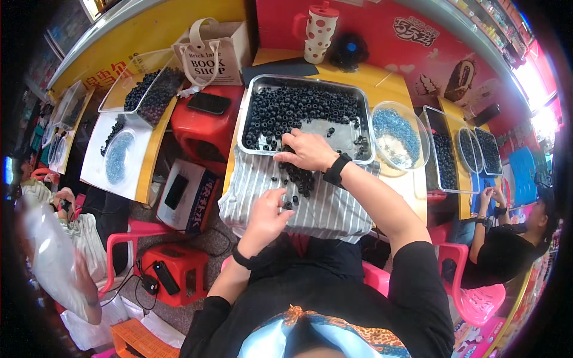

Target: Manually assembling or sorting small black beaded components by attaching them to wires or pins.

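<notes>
My right hand [309,151] reaches palm down over the near rim of a clear plastic tray [369,122] full of dark beads [304,105]. Its visible fingers are bent and apart; what lies under the palm is hidden. Just below it, a heap of loose dark beads [300,181] rests on a grey-and-white striped cloth [334,210] over my lap. My left hand [265,216] is left of this heap, thumb and fingers apart, with a few single beads by the fingertips. I see nothing held in it.
Right of the tray stands a clear round bowl [427,140] of small blue beads. A red stool [194,128] bearing a phone [209,103], a canvas bag [236,51] and a dotted tumbler [320,33] are beyond. Another person [501,244] sits at right; someone else is at far left.
</notes>
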{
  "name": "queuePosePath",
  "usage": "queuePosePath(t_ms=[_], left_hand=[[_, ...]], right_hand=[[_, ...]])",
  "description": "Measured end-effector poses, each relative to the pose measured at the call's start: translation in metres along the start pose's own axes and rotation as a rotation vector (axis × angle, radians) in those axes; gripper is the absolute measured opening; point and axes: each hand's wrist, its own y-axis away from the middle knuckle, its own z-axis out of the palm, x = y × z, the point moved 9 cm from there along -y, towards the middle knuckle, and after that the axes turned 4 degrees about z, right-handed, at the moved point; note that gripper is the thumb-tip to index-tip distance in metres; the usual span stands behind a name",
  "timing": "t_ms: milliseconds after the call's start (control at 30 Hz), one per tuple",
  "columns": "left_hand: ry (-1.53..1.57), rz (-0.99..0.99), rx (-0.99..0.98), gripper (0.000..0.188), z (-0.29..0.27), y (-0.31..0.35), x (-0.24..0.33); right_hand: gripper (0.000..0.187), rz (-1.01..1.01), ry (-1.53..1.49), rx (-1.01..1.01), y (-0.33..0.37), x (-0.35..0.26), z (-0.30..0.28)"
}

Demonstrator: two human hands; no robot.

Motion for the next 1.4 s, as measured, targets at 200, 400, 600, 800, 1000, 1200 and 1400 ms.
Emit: queuePosePath(t_ms=[200,400,600,800,1000,1200,1400], left_hand=[[-0.105,0.2,0.102,0.033,0.02,-0.021,0.019],[0.012,0.099,0.2,0.029,0.01,-0.021,0.009],[0.102,0.071,0.244,0.026,-0.002,-0.014,0.008],[0.036,0.145,0.181,0.028,0.0,-0.011,0.028],[-0.192,0.305,-0.095,0.023,0.047,-0.003,0.059],[-0.372,0.28,-0.141,0.015,0.08,-0.004,0.038],[-0.348,0.172,0.03,0.018,0.058,-0.019,0.031]], right_hand=[[0.048,-0.033,-0.037,0.05,0.0,-0.002,-0.001],[0.043,-0.096,-0.018,0.137,0.006,-0.007,-0.011],[0.04,-0.08,-0.15,0.218,0.006,-0.001,-0.016],[0.031,-0.032,-0.202,0.218,-0.005,0.019,-0.008],[0.029,0.023,-0.183,0.235,-0.01,0.028,-0.006],[0.024,-0.012,-0.221,0.387,0.023,0.025,-0.059],[0.028,0.064,-0.09,0.174,0.078,0.006,-0.02]])
